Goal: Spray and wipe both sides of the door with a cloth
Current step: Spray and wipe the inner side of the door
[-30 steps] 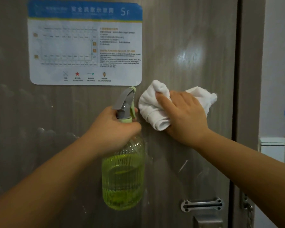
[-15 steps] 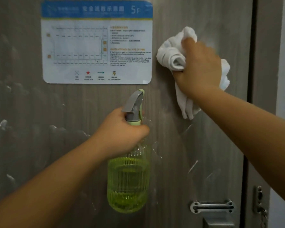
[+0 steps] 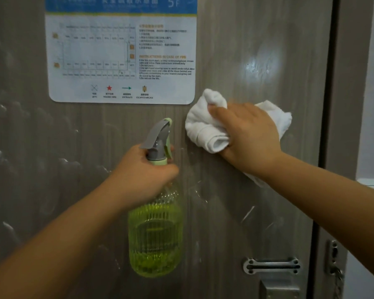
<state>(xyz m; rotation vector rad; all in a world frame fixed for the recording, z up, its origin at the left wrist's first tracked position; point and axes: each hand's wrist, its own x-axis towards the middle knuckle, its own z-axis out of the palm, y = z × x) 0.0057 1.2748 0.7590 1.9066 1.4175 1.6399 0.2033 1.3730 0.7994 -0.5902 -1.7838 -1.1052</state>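
Door, one cloth, one bottle

grey door, evacuation plan affixed; right hand pressing white cloth to it; left hand gripping green spray bottle neck.

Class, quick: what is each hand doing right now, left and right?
Left hand: closed around the neck of the spray bottle.
Right hand: fingers gripping the cloth, pressing it on the door.
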